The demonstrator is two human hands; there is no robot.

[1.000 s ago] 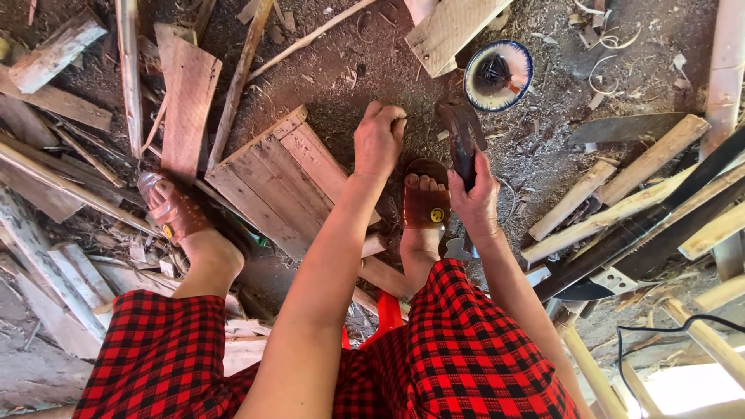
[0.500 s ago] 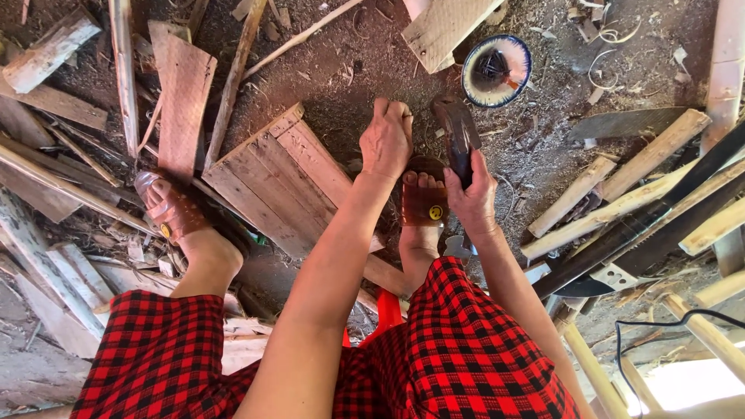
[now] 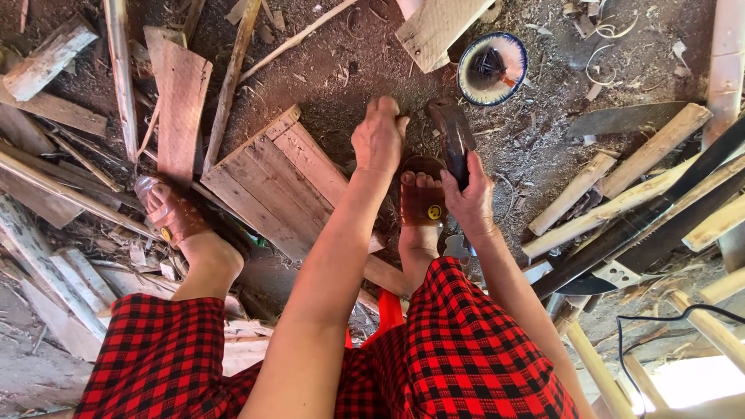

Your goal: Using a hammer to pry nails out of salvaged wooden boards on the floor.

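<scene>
Above two sandalled feet, one right hand grips one dark blade.

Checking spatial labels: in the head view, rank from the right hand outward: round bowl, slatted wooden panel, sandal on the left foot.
From the right hand, which holds a dark blade-like tool:
1. Round bowl, blue-rimmed, just above and to the hand's right.
2. Slatted wooden panel, on the ground to its left, past the left hand.
3. Sandal on the left foot, far left.
</scene>
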